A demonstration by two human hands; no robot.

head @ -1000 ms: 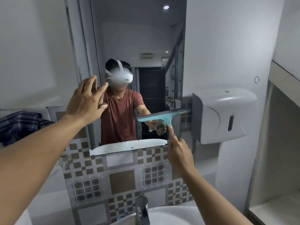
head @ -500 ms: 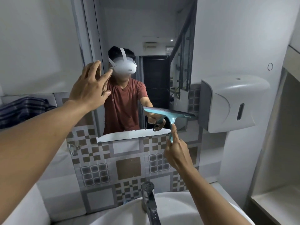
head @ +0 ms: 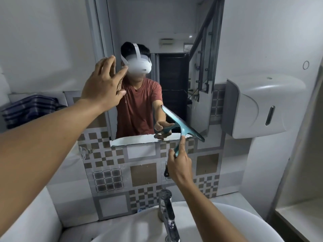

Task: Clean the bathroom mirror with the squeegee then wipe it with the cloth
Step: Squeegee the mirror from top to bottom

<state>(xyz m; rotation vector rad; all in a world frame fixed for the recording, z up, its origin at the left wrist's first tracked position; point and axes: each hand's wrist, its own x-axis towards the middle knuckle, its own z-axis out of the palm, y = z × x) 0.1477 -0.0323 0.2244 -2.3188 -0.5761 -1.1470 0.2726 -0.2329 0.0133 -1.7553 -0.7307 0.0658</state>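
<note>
The tall wall mirror (head: pixel 174 41) fills the upper middle of the view and reflects a person in a red shirt. My right hand (head: pixel 180 163) grips the handle of a teal squeegee (head: pixel 181 124). Its blade lies tilted against the mirror's lower right corner, the right end lower. My left hand (head: pixel 103 86) is raised at the mirror's left edge, fingers spread, holding nothing. A dark striped cloth (head: pixel 29 109) lies folded on a ledge at the far left.
A white dispenser (head: pixel 258 107) hangs on the wall right of the mirror. Below are patterned tiles (head: pixel 141 173), a chrome tap (head: pixel 167 212) and a white basin (head: pixel 253 227). A white shelf (head: pixel 297 217) sits at the lower right.
The squeegee has tilted from nearly level to slanting down to the right and slid lower on the mirror. My left hand stays by the left edge. The camera has tipped down.
</note>
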